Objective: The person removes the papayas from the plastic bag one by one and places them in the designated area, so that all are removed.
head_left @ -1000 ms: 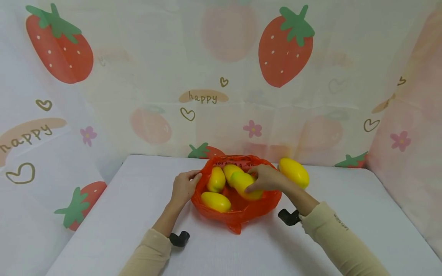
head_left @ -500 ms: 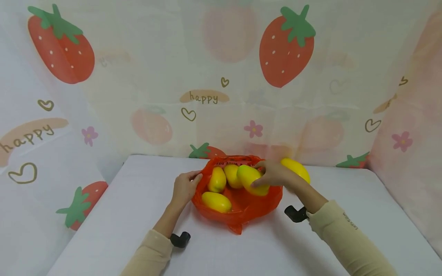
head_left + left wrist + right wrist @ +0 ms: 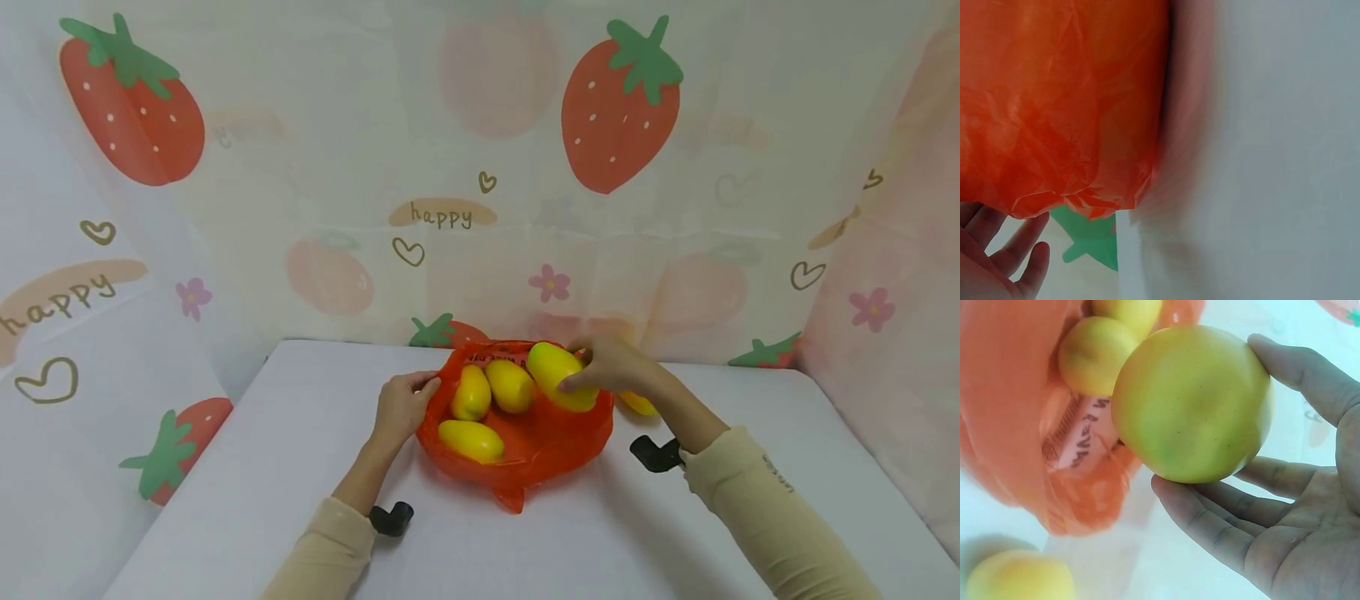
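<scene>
A red plastic bag (image 3: 517,467) stands wide open on the table. My left hand (image 3: 402,406) holds its left rim; the left wrist view shows fingers (image 3: 1019,247) beside the bag's crinkled edge (image 3: 1054,156). Over the right side of the opening, my right hand (image 3: 618,364) grips a yellow mango (image 3: 558,375) with a greenish end. The right wrist view has this mango (image 3: 1191,406) between the thumb and fingertips. Inside the bag lie three more mangoes: one at left (image 3: 471,393), one behind (image 3: 512,387), one in front (image 3: 471,442).
Another mango (image 3: 640,404) lies on the table right of the bag, mostly hidden by my right hand and forearm. The white table (image 3: 315,442) reaches back to a strawberry-print curtain (image 3: 337,167). Black wrist mounts (image 3: 656,454) are on both wrists.
My right hand has raised the mango and drawn it up and to the right, from within the bag to its right rim. My left hand stays at the left rim.
</scene>
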`<state>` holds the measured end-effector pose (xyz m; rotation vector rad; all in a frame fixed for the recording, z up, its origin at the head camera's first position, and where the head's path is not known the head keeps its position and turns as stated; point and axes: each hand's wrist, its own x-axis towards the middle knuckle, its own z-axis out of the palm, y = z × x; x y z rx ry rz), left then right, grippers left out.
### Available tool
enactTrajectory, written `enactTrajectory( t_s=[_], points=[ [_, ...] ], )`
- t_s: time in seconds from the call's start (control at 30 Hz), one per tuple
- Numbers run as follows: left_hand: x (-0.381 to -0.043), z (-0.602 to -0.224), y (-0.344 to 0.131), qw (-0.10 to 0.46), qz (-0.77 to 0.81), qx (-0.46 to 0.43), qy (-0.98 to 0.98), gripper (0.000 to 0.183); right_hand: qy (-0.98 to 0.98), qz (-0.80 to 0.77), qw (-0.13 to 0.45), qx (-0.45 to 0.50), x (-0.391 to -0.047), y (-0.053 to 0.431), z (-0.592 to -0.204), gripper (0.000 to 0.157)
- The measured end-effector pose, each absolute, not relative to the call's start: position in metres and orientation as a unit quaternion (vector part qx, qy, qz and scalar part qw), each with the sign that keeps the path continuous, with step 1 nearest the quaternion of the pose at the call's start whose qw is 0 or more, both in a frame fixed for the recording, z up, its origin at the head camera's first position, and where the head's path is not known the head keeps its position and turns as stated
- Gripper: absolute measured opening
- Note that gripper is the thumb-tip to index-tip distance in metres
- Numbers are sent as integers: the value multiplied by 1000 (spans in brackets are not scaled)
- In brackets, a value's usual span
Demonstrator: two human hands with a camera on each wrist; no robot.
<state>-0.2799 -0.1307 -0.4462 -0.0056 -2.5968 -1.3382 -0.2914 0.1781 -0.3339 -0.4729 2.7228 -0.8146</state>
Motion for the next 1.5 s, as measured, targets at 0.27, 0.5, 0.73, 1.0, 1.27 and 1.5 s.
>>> enactTrajectory(
  t_s=[0.27,0.5,0.73,1.0,1.27,1.5],
  points=[
    [-280,-447,-131,103,-454,2,-885,30,940,-282,114,-156,-294,190,-328,58],
    [-279,-446,-131,98,-455,8,-885,30,945,-269,123,-138,-297,199,-321,61],
    [-278,-445,-132,105,-453,2,-885,30,950,-256,127,-123,-297,204,-314,74],
    [-277,-446,-131,101,-458,5,-883,30,953,-255,122,-109,-297,213,-310,73],
    [-278,-446,-132,106,-456,2,-884,30,957,-245,118,-104,-299,224,-309,74],
    [-278,-446,-134,108,-460,1,-881,30,958,-243,116,-96,-302,233,-306,78]
  ],
)
